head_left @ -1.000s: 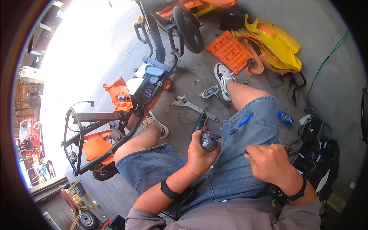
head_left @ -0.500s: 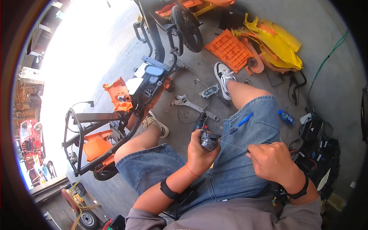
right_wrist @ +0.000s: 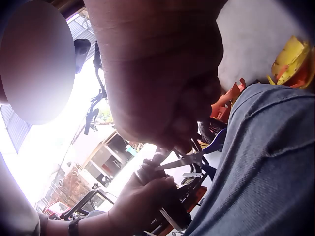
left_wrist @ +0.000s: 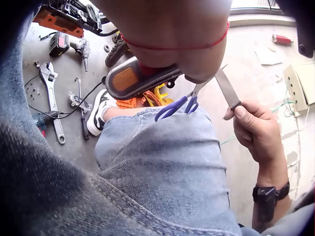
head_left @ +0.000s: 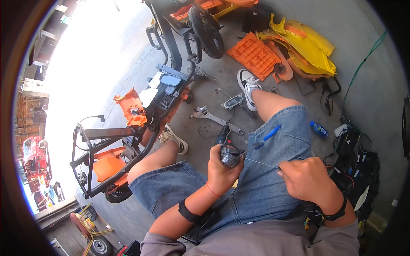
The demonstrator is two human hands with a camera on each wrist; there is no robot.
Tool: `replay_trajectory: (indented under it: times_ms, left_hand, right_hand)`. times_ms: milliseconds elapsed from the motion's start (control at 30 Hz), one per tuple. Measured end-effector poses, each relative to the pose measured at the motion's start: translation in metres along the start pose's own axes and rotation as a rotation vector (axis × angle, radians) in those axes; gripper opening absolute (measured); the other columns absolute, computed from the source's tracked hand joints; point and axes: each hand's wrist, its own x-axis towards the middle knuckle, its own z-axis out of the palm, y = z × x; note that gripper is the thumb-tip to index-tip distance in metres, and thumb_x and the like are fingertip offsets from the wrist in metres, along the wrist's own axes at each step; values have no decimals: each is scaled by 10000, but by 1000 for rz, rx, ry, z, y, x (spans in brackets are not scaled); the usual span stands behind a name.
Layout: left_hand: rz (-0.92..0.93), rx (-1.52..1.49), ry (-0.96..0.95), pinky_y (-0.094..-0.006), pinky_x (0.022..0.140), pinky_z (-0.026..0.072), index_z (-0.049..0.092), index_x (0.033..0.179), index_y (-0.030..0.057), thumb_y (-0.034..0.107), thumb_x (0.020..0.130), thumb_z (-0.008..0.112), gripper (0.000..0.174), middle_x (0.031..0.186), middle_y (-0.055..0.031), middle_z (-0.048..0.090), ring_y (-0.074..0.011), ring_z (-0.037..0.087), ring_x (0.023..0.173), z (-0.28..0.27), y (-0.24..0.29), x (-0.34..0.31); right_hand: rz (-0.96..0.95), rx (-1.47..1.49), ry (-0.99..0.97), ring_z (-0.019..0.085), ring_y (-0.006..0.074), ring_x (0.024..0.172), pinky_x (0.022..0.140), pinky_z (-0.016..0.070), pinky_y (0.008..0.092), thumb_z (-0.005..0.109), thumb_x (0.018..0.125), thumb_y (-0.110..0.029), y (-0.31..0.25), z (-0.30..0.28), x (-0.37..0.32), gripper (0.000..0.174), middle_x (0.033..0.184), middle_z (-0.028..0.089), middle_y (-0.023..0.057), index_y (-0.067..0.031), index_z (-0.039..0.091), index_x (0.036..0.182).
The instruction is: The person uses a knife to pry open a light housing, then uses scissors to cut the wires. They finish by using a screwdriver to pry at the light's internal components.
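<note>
My left hand (head_left: 221, 170) grips a lamp (head_left: 230, 157), whose orange lens (left_wrist: 125, 78) and dark housing show in the left wrist view. A dark cable (left_wrist: 81, 105) runs from its end. Scissors (head_left: 268, 135) with blue handles (left_wrist: 170, 110) stick out from the same hand, their blades (right_wrist: 179, 162) reaching in at its fingers. My right hand (head_left: 309, 177) pinches the dark end of a thin, flat grey strip (left_wrist: 227, 88). The strip runs straight across to the left hand, where its far end is hidden.
An adjustable wrench (head_left: 218, 121) and a grey-lensed part (head_left: 233, 101) lie on the floor between the shoes. At the left stands a stripped vehicle frame (head_left: 106, 132) with orange panels. Yellow and orange panels (head_left: 309, 47) lie ahead; a blue bottle (head_left: 319, 129) and black parts (head_left: 361, 170) lie right.
My right hand has moved slightly to the right, the strip still running between the hands. The lamp and scissors have turned a little in my left hand. The head view has shifted slightly.
</note>
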Motion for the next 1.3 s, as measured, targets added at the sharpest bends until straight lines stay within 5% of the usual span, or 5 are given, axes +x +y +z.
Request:
replay_trajectory:
  times_ms: [533, 667, 1067, 1300]
  left_hand:
    - [-44, -18, -8, -288, 796, 519, 395, 1127, 43, -33, 770, 778, 529, 1011, -84, 602, -134, 612, 872, 0, -3, 1]
    - [-47, -34, -8, -291, 799, 521, 392, 1128, 39, -33, 772, 779, 531, 1008, -83, 603, -135, 616, 880, 1, -2, 2]
    - [59, 32, -35, -306, 820, 530, 406, 1157, 31, -20, 765, 787, 549, 1020, -101, 634, -157, 640, 895, -2, -7, 1]
    - [102, 117, -65, -321, 818, 538, 420, 1153, 38, -3, 764, 803, 548, 1001, -110, 661, -188, 673, 893, -4, -4, 5]
  right_hand:
    - [78, 247, 1, 643, 333, 551, 489, 482, 432, 687, 867, -157, 3, 10, 7, 139, 605, 625, 120, -64, 612, 795]
    - [66, 204, -105, 647, 328, 560, 489, 483, 425, 689, 862, -154, 8, 7, 3, 124, 609, 628, 114, -64, 620, 811]
    - [-12, 54, -23, 628, 284, 515, 460, 467, 392, 704, 834, -145, -8, -5, 24, 127, 587, 616, 76, -84, 606, 781]
    - [-170, -273, -20, 571, 186, 443, 438, 416, 319, 681, 645, -101, -26, -32, 27, 132, 541, 537, 33, -79, 602, 748]
